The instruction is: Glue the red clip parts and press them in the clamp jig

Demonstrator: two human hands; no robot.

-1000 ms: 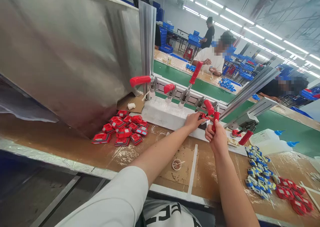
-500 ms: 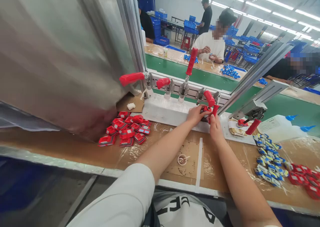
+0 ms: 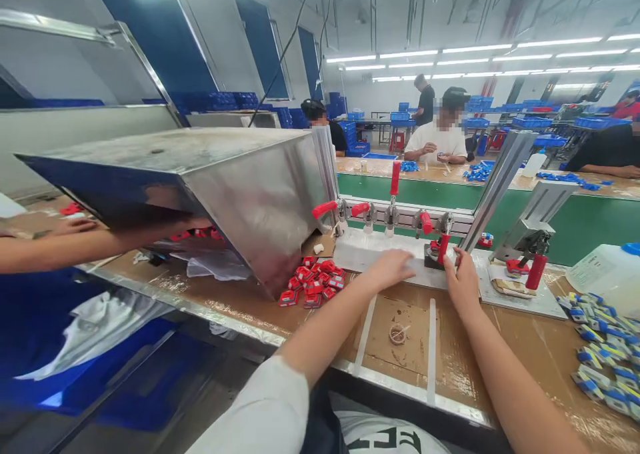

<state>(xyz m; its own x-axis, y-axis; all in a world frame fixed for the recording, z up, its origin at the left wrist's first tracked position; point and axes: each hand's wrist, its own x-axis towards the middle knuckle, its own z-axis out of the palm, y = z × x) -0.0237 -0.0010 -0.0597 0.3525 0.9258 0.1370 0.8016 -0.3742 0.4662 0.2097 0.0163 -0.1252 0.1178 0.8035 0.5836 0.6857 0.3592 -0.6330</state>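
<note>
Red clamp handle (image 3: pixel 442 248) gripped by right hand (image 3: pixel 463 282), left hand (image 3: pixel 391 269) flat, empty on white fixture base (image 3: pixel 360 251).

A single camera rides on the person's head and looks forward and slightly down along both forearms. It sits close to the counter (image 3: pixel 505 367), whose near edge crosses the bottom of the frame, with the person's white sleeve and shirt just below the lens. The left hand (image 3: pixel 387 269) and right hand (image 3: pixel 463 282) fall near the middle of the frame, in front of the row of red-handled clamps (image 3: pixel 395 207). The wide lens bends the edges: a slanted metal chute (image 3: pixel 240 181) fills the left, blue parts (image 3: pixel 607 351) lie at the right border. Beyond the clamps the view reaches across a green belt (image 3: pixel 425 193) to seated co-workers and ceiling lights. No second view is there to overlap.
</note>
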